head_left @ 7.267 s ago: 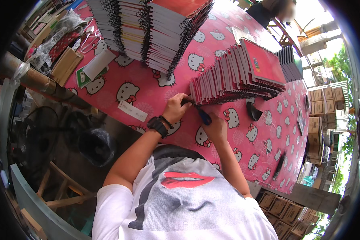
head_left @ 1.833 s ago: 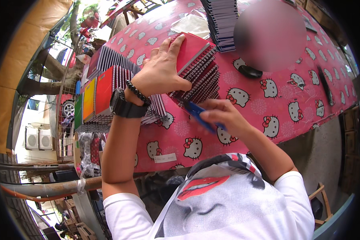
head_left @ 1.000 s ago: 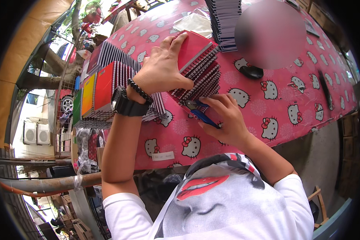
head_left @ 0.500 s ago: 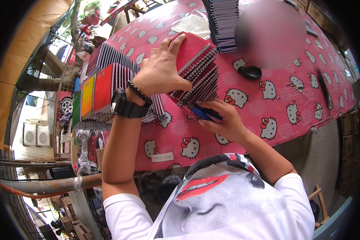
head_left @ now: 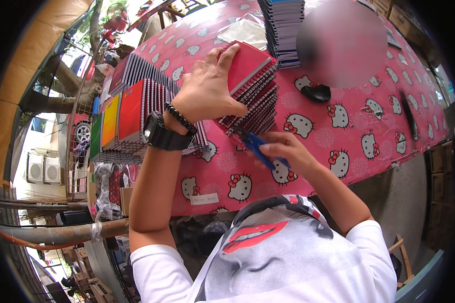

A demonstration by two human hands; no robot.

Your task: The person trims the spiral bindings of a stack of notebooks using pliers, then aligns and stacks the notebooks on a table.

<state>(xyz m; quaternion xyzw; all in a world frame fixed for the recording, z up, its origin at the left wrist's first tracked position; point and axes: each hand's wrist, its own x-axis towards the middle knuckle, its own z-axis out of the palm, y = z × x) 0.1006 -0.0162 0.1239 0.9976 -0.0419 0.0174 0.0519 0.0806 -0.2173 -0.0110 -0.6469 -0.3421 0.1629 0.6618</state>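
Note:
A stack of red spiral notebooks [head_left: 248, 63] stands in front of me with its wire-bound edges toward me. Across its top and left side my left hand [head_left: 210, 91] is gripping, thumb on the bound edge and fingers over the upper cover. My right hand [head_left: 288, 151] is closed around the handles of blue-handled pliers [head_left: 257, 142]. Their dark jaws meet the spiral wire ends low on the stack's near corner; whether they bite on a wire is too small to tell.
Rows of notebooks with red, yellow and green covers [head_left: 130, 108] stand on the left. Behind is a tall stack of blue spiral notebooks [head_left: 283, 35]. A black computer mouse-shaped object [head_left: 316, 93] and a dark thin strip [head_left: 408, 115] lie on the pink patterned tablecloth [head_left: 323, 136].
The pliers' handles have swung down and spread a little apart in my right hand. My left hand and the red stack have shifted slightly right.

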